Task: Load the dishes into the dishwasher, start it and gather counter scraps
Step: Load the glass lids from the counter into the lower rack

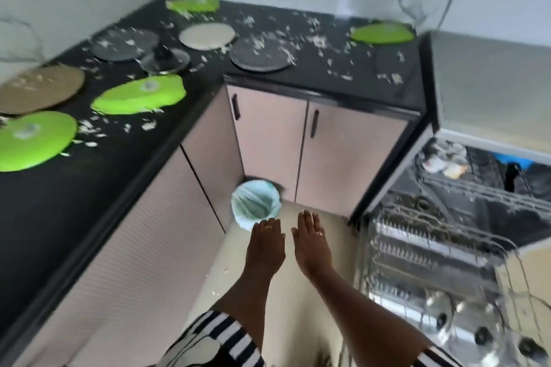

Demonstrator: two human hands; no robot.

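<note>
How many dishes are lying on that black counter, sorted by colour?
Green plates: 4
Grey plates: 2
Cream plate: 1
Brown plate: 1
Glass lid: 1
Total: 9

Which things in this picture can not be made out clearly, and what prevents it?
All in the head view:
Items in the upper rack: blurred by camera motion, kind unclear.
The lower rack: blurred, cut off by the bottom edge.
The nearest green plate: cut off by the left edge.
The bin: near rim hidden behind the left hand.
The scraps: too blurred to identify.
</note>
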